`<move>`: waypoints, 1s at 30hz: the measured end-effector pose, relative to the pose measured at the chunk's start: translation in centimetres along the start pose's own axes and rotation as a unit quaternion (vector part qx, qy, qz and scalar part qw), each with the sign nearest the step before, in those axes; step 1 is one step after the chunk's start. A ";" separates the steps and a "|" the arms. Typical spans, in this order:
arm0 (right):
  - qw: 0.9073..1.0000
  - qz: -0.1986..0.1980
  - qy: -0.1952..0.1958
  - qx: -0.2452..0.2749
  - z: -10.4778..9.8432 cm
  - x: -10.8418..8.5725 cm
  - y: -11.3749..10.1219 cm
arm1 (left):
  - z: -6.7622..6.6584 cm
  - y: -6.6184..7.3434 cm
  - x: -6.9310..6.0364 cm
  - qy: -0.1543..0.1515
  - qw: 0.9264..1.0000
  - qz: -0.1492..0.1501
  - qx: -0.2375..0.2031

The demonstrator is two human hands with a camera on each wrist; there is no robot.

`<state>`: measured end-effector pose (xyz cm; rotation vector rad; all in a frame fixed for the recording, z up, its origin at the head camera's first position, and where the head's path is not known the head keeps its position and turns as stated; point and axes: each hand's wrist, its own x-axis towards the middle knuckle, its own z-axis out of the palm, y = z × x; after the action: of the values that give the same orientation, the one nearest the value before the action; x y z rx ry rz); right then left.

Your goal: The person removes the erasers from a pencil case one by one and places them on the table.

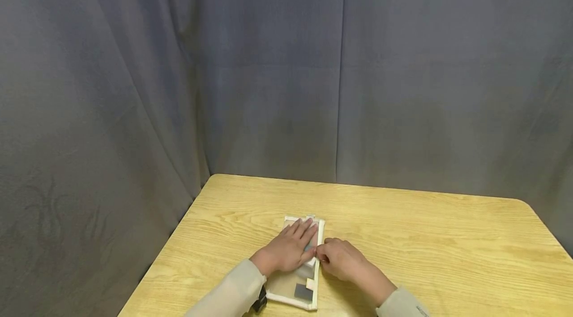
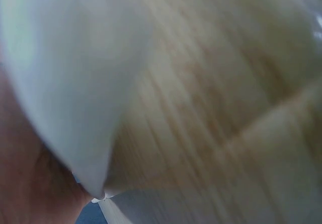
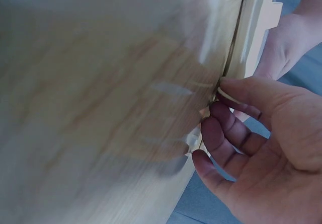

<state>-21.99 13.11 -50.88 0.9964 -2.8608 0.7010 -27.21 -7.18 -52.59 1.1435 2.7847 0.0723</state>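
Note:
A flat rectangular framed panel (image 1: 281, 284) lies on the wooden table, with pale cream strips along its edges and a tan inside. Near its lower right corner are a dark grey patch (image 1: 303, 291) and a small cream tab (image 1: 310, 284). My left hand (image 1: 288, 252) rests flat on the panel's upper part, fingers spread, covering much of it. At the panel's right edge, my right hand (image 1: 342, 260) has curled fingers, thumb and forefinger pinching at the cream border (image 3: 254, 30). The exact spot between those fingertips is partly hidden.
The light wooden table (image 1: 425, 237) extends behind the panel and to its right. Dark grey curtains (image 1: 268, 83) hang beyond its far and left edges. A small black device (image 1: 259, 301) sits by the left wrist, next to the panel's lower left corner.

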 end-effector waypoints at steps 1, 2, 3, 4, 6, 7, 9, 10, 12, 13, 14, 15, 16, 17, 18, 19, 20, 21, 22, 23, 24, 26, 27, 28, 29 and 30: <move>1.000 0.005 -0.002 -0.002 0.0 -0.1 -0.1 | 0.0 0.0 0.0 0.001 1.000 0.000 0.000; 1.000 0.008 -0.002 -0.004 0.0 -0.2 -0.2 | 0.1 0.1 0.0 0.001 1.000 0.001 0.000; 1.000 0.010 -0.001 -0.009 0.0 -0.2 -0.3 | 0.1 0.1 0.0 0.001 1.000 0.001 0.000; 1.000 0.010 -0.001 -0.011 0.1 -0.3 -0.4 | 0.1 0.1 0.0 -0.001 1.000 0.001 0.001; 1.000 0.010 -0.002 -0.012 0.1 -0.4 -0.6 | 0.2 0.2 0.1 -0.005 1.000 -0.002 0.001; 1.000 0.010 -0.005 -0.009 0.0 -0.5 -0.8 | 0.2 0.2 0.1 -0.009 1.000 -0.004 0.001; 1.000 0.005 -0.009 -0.009 0.0 -0.6 -1.0 | 0.1 0.2 0.1 -0.012 1.000 -0.008 0.001; 1.000 0.002 -0.010 -0.008 0.1 -0.7 -1.2 | 0.1 0.2 0.1 -0.013 1.000 -0.011 0.000; 1.000 -0.002 -0.011 -0.010 0.1 -0.8 -1.4 | 0.1 0.2 0.0 -0.014 1.000 -0.012 0.002; 1.000 -0.004 -0.011 -0.018 0.1 -0.9 -1.6 | 0.1 0.2 0.0 -0.013 1.000 -0.011 0.004; 1.000 -0.005 -0.012 -0.024 0.2 -1.0 -1.7 | 0.1 0.2 0.0 -0.012 1.000 -0.010 0.004; 0.999 -0.008 -0.013 -0.034 0.2 -1.1 -1.8 | 0.1 0.1 0.0 -0.013 1.000 -0.009 0.004; 0.999 -0.011 -0.016 -0.041 0.2 -1.2 -1.9 | 0.1 0.1 0.0 -0.013 1.000 -0.008 0.005; 0.999 -0.011 -0.021 -0.043 0.1 -1.2 -2.1 | 0.1 0.1 0.0 -0.013 1.000 -0.008 0.008; 0.999 -0.011 -0.026 -0.044 0.1 -1.3 -2.2 | 0.1 0.1 0.0 -0.012 1.000 -0.008 0.009; 0.999 -0.011 -0.032 -0.041 0.1 -1.3 -2.4 | 0.0 0.1 0.1 -0.012 1.000 -0.009 0.010; 0.999 -0.012 -0.036 -0.038 0.0 -1.3 -2.5 | 0.0 0.0 0.1 -0.013 1.000 -0.010 0.011; 0.999 -0.012 -0.039 -0.037 0.0 -1.3 -2.7 | 0.0 0.0 0.1 -0.012 1.000 -0.011 0.012; 0.999 -0.010 -0.043 -0.029 0.0 -1.3 -2.9 | -0.1 0.0 0.1 -0.012 1.000 -0.012 0.013; 0.999 -0.009 -0.046 -0.023 -0.1 -1.4 -3.0 | -0.1 0.0 0.1 -0.013 1.000 -0.012 0.013; 0.998 -0.008 -0.050 -0.024 -0.1 -1.4 -3.2 | -0.1 0.0 0.1 -0.015 1.000 -0.013 0.013; 0.998 -0.003 -0.059 -0.029 -0.1 -1.6 -3.5 | 0.0 -0.1 0.1 -0.015 1.000 -0.011 0.008; 0.998 0.000 -0.065 -0.026 -0.1 -1.6 -3.7 | 0.1 -0.1 0.1 -0.015 1.000 -0.012 0.007; 0.997 -0.001 -0.070 -0.026 0.0 -1.8 -3.8 | 0.1 0.0 0.1 -0.016 1.000 -0.011 0.007; 0.997 -0.001 -0.074 -0.028 0.0 -1.9 -3.9 | 0.3 0.0 0.1 -0.016 1.000 -0.011 0.005; 0.997 -0.003 -0.078 -0.029 0.1 -2.0 -4.0 | 0.3 0.1 0.0 -0.017 1.000 -0.011 0.004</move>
<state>-17.98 11.43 -49.74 1.0975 -2.9888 0.5600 -27.13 -7.13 -52.90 1.1061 2.7692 0.0403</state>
